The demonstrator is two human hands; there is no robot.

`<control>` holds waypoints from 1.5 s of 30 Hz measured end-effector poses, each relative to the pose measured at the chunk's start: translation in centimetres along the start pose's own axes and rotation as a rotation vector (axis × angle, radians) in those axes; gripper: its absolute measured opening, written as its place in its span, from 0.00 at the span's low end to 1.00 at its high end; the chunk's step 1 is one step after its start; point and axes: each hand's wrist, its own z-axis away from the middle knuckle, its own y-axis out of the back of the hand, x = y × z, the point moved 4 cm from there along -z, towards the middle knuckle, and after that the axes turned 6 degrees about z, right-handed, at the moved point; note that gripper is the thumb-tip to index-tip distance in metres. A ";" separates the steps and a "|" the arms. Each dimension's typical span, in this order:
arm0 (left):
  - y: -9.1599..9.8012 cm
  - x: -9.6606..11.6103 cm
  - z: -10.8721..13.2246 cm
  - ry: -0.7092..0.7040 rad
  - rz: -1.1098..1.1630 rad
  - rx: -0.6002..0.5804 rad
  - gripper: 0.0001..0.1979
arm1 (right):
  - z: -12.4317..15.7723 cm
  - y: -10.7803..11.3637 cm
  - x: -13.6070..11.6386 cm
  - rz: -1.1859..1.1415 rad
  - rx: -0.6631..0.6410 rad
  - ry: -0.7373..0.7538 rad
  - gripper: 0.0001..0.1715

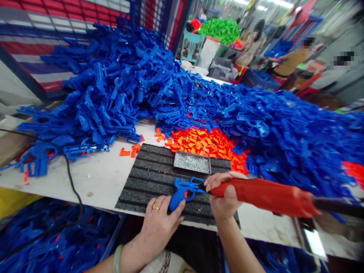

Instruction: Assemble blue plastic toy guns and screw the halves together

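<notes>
A blue plastic toy gun (pixel 182 189) with an orange trigger lies on a grey ribbed mat (pixel 142 182). My left hand (pixel 161 218), with a ring on one finger, grips the toy gun's handle between thumb and fingers. Wrapped round a red-covered electric screwdriver (pixel 264 193) is my right hand (pixel 226 193). The screwdriver's dark tip meets the front part of the toy gun; the exact contact spot is hard to see. Just beyond, a shallow tray (pixel 174 163) of small silvery screws rests on the mat.
Orange trigger pieces (pixel 201 142) are heaped behind the tray. Large piles of blue toy gun halves (pixel 136 83) cover the back and right of the white table (pixel 113 176). A black cable (pixel 69 178) hangs over the front edge at left. A phone (pixel 311 235) lies at right. Several people are farther back.
</notes>
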 end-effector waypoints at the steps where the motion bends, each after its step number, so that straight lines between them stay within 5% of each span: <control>1: 0.0 0.0 0.0 -0.003 0.001 0.003 0.17 | 0.1 0.0 0.2 0.002 -0.006 -0.006 0.16; 14: -0.2 -0.2 -0.1 0.005 0.005 0.014 0.18 | -0.3 -0.4 0.6 -0.031 -0.133 -0.014 0.12; 20: -0.1 0.0 -0.2 -0.013 -0.013 0.000 0.19 | 0.0 -0.3 0.7 -0.078 -0.348 0.039 0.14; 27: 0.1 0.1 -0.2 -0.028 -0.028 -0.018 0.19 | 0.1 -2.2 -1.2 -0.045 -0.113 0.056 0.17; 32: 0.2 0.1 -0.3 -0.029 -0.025 -0.045 0.20 | 0.8 -4.9 -0.4 -0.105 -0.172 0.009 0.15; 45: 0.4 0.3 -0.8 -0.077 -0.024 -0.083 0.21 | 0.9 -5.5 1.4 -0.017 -0.350 -0.060 0.15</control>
